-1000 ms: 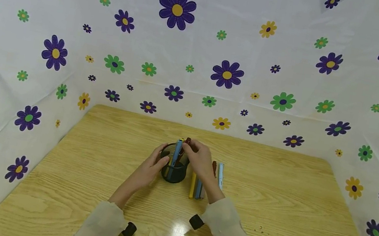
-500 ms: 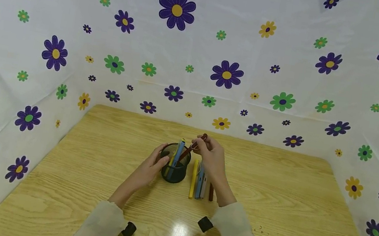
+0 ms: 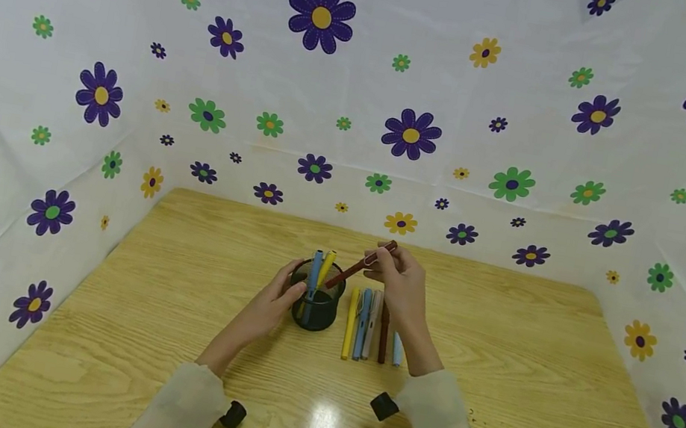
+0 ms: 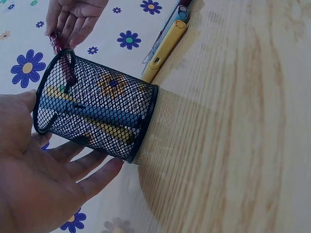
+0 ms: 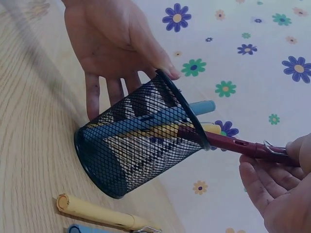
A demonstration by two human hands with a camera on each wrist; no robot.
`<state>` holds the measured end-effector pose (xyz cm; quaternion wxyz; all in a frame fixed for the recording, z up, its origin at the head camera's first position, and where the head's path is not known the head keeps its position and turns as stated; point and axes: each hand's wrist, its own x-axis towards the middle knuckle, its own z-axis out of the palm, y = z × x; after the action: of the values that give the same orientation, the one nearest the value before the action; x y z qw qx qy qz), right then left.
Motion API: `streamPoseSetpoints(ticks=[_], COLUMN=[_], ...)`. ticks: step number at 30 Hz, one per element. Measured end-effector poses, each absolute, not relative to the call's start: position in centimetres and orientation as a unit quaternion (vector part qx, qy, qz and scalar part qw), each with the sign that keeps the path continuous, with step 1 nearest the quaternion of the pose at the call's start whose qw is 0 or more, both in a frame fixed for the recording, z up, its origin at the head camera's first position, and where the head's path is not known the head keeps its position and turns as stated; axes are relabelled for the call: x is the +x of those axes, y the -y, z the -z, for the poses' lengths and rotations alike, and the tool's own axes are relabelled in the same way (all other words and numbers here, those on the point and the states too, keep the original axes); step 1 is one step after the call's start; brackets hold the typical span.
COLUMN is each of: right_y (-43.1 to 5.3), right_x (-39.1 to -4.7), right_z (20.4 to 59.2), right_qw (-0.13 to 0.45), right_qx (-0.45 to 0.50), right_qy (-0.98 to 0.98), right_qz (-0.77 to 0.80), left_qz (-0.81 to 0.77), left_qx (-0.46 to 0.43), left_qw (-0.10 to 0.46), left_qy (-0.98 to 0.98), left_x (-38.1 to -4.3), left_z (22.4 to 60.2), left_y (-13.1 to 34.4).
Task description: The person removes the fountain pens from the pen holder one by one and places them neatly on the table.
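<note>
A black mesh pen cup [image 3: 315, 317] stands upright on the table. My left hand [image 3: 273, 299] holds its left side, thumb at the rim and fingers spread along the mesh. Inside lean a blue pen [image 5: 201, 107] and a yellow pen [image 5: 212, 128]. With thumb and fingers, my right hand [image 3: 404, 286] pinches a dark red pen [image 3: 356, 268] near its clip, right of the cup. This pen slants down to the left over the rim, its lower end inside the mouth, as the right wrist view shows.
Right of the cup several pens lie side by side: a yellow pen [image 3: 350, 325], a blue pen [image 3: 361, 334], a grey pen [image 3: 372, 325], a dark brown pen [image 3: 383, 340] and a light blue pen [image 3: 397, 350]. Flowered cloth [image 3: 363, 96] walls surround the wooden table [image 3: 515, 364].
My right hand has moved rightward with the dark red pen, tilting it from nearly upright to a slant and drawing it partly out. The blue and yellow pens shifted inside. My left hand stays put.
</note>
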<state>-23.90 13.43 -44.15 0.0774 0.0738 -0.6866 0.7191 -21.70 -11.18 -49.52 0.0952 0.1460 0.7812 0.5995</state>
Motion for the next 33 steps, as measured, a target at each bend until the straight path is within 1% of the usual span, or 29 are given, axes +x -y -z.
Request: streamPoseSetpoints(ticks=[7,16,22,33], right_y=[-14.9,-16.9,-18.4,-20.8], right_x=[-23.5,-23.1,-22.7,-22.2], right_z=[43.5,42.8,42.9,43.4], right_qw=[0.084,0.085,0.086,0.071], right_qx=[0.062,0.05,0.049,0.055], right_qy=[0.672,0.666,0.686,0.711], right_qz=[-0.733,-0.739,-0.721,-0.697], left_qz=[-0.604,-0.598,-0.6,-0.591], left_qx=[0.148,0.142,0.14,0.141], left_qw=[0.087,0.089,0.096,0.083], left_qy=[-0.778,-0.784,-0.781,-0.79], left_x=[-21.6,-21.7,-21.7,-21.7], left_z=[49.6,49.6,49.6,49.9], left_y=[11.2,11.3,11.3,11.3])
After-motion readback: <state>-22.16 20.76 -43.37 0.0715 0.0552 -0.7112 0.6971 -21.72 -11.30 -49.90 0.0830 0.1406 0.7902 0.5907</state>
